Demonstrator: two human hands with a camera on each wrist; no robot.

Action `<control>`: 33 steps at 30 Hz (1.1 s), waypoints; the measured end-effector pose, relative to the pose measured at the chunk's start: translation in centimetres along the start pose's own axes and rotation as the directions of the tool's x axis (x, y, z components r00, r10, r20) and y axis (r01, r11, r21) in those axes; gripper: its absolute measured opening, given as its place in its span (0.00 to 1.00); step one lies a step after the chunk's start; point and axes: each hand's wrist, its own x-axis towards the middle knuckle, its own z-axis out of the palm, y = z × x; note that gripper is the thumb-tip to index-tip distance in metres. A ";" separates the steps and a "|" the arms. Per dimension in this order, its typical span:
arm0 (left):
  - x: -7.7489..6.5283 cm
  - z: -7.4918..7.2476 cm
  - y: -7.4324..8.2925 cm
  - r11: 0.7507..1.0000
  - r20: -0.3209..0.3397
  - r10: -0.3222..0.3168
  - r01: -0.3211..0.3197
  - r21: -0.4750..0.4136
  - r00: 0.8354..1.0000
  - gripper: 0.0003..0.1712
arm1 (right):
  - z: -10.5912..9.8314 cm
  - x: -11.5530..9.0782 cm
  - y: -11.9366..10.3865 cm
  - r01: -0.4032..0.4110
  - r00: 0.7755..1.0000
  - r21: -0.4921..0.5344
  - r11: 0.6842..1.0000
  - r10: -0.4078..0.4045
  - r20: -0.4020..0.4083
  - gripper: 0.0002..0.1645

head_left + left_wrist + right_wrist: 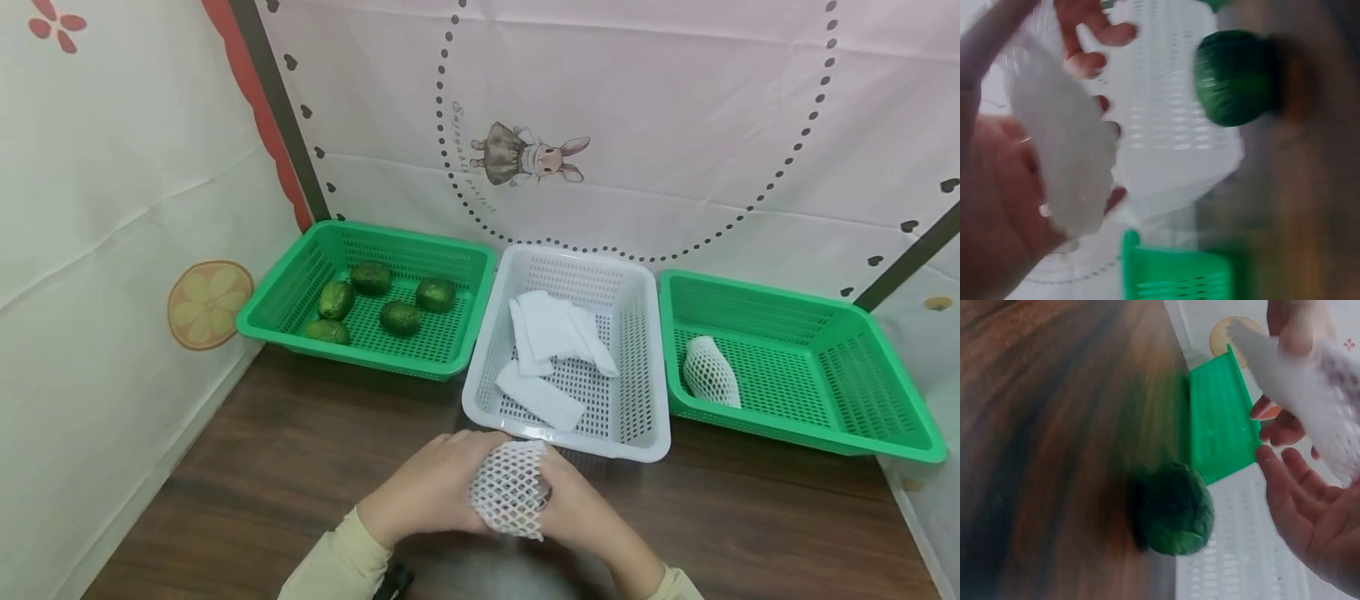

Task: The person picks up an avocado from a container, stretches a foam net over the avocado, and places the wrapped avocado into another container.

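Both hands hold one white foam net sleeve [508, 489] above the table, in front of the white basket. My left hand [438, 483] grips its left side, and my right hand [573, 504] holds the right edge. The mesh is spread wide between them in the head view. On the tabletop below the hands stands a dark green avocado [1175, 509], also visible in the left wrist view as a green avocado [1232, 78]; the hands and sleeve hide it in the head view.
A green basket [360, 360] at the left holds several avocados [401, 317]. The white basket [566, 447] in the middle holds several folded foam sleeves [555, 329]. Inside the right green basket [795, 429] lies one net-wrapped item [710, 372]. Cloth walls stand behind and beside.
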 end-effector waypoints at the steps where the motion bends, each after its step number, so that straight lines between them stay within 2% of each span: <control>1: -0.1 0.3 -0.2 1.000 0.000 -0.014 0.014 -0.013 1.000 0.44 | 0.1 0.0 0.2 -0.001 1.000 0.034 0.999 0.001 -0.011 0.32; 3: -0.5 0.8 -0.8 0.998 -0.004 -0.047 0.047 -0.039 0.999 0.34 | 0.4 -0.1 0.7 0.028 0.998 0.129 0.991 -0.021 -0.051 0.24; 5: -0.9 1.1 -1.6 0.994 0.003 -0.082 0.082 -0.070 0.997 0.30 | 0.6 -0.2 1.4 0.125 0.989 0.203 0.971 -0.106 -0.104 0.18; 7: -1.5 1.3 -2.5 0.990 0.013 -0.113 0.113 -0.085 0.994 0.30 | 0.7 -0.4 2.1 0.235 0.967 0.239 0.942 -0.202 -0.155 0.16; 9: -2.1 1.3 -3.4 0.986 0.021 -0.141 0.142 -0.090 0.990 0.31 | 0.8 -0.5 2.8 0.303 0.946 0.207 0.930 -0.267 -0.182 0.16; 10: -2.3 1.2 -3.8 0.983 0.027 -0.158 0.160 -0.092 0.987 0.31 | 0.8 -0.6 3.0 0.308 0.942 0.153 0.939 -0.279 -0.187 0.17; 13: -3.0 1.1 -4.8 0.975 0.035 -0.200 0.203 -0.092 0.979 0.32 | 0.8 -0.5 3.7 0.220 0.961 -0.028 0.975 -0.222 -0.163 0.21; 14: -3.2 1.1 -5.0 0.972 0.034 -0.214 0.217 -0.096 0.976 0.32 | 0.8 -0.4 4.0 0.182 0.968 -0.118 0.976 -0.199 -0.150 0.23; 17: -3.5 1.0 -5.6 0.967 0.010 -0.231 0.230 -0.108 0.973 0.33 | 1.2 0.3 4.5 0.081 0.987 -0.340 0.937 -0.124 -0.106 0.31; 20: -3.6 1.0 -5.9 0.968 -0.028 -0.222 0.217 -0.125 0.975 0.33 | 1.6 1.1 5.0 0.035 0.994 -0.473 0.880 -0.081 -0.078 0.38; 23: -3.4 1.0 -6.0 0.971 -0.057 -0.208 0.199 -0.131 0.976 0.33 | 1.9 1.8 5.3 0.009 0.996 -0.529 0.849 -0.057 -0.074 0.41; 25: -3.3 1.0 -6.1 0.971 -0.061 -0.208 0.198 -0.133 0.976 0.33 | 2.0 2.0 5.4 -0.009 0.996 -0.540 0.842 -0.042 -0.082 0.41; 33: -3.1 1.4 -6.1 0.963 -0.052 -0.200 0.187 -0.195 0.978 0.35 | 2.2 2.2 6.0 -0.049 0.994 -0.517 0.855 -0.010 -0.112 0.37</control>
